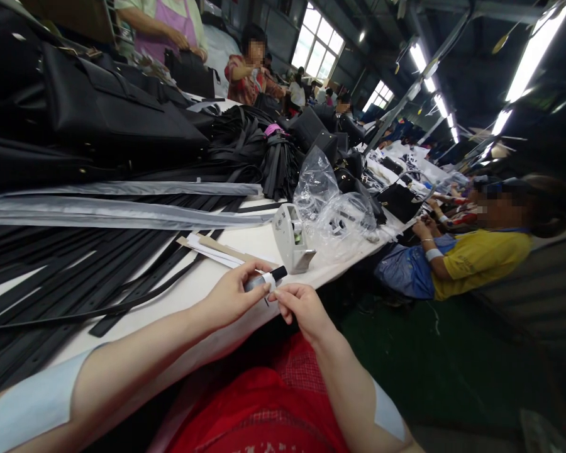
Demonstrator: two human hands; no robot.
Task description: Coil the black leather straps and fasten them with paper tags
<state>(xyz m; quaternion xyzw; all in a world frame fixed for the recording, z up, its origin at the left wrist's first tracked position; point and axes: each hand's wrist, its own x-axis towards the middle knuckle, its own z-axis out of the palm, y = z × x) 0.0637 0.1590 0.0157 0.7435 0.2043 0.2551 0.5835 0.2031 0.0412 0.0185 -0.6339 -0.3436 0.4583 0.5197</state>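
Obs., standing beside the seated person at the long white desk [202,283].

Both hands are raised just off the desk's near edge, over the lap. The left hand [229,296] is closed around a small marker-like pen [265,279]: grey-white barrel, black cap. Thumb and fingers pinch the barrel; only its upper part and the cap show beyond the fingers.

The right hand [302,308] is drawn up against the pen from the other side, its fingertips meeting the barrel just below the cap. Whether it truly grips or only touches, I cannot tell; the fingers are curled, not spread.

Key relation: the pen's long axis runs from lower left to upper right in the head view, cap end pointing away from the body toward the tape dispenser [291,239]. The cap sits between the two hands' fingertips, slightly above the right hand's thumb. The left hand carries the barrel; the right is the nearer one to the cap end.

Surroundings: black straps [85,277] lie in rows across the desk to the left, paper strips [217,251] just beyond the hands, crumpled clear plastic bags [330,207] behind the dispenser. Other workers sit farther along, well apart.
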